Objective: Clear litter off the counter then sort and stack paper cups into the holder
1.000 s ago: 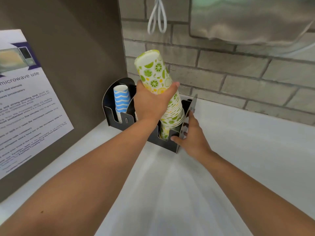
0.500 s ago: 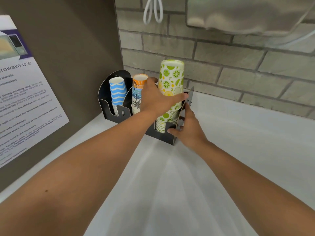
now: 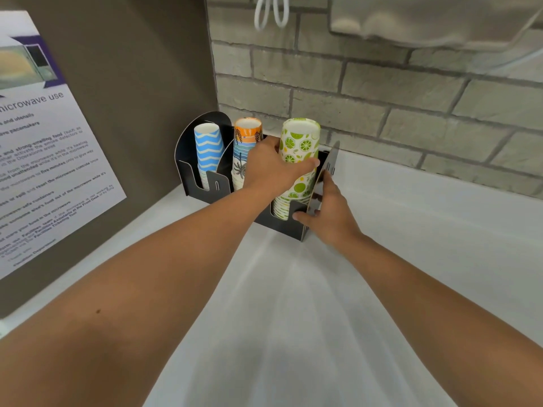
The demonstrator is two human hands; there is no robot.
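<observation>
White bench [image 3: 411,259], smooth and faintly glossy, filling the lower frame from 4 o'clock round to 8 o'clock. Meets a grey brick wall [image 3: 382,92] along its far edge from 12 to 3 o'clock and a dark brown side panel [image 3: 141,69] along its left edge toward 9 and 10 o'clock. Carries a black holder [image 3: 205,189] standing directly on it just above centre toward 12 o'clock, tucked into the corner where wall and panel meet. Three compartments side by side, each with an upright stack of paper cups inside, so resting in the holder, not on the bench
</observation>
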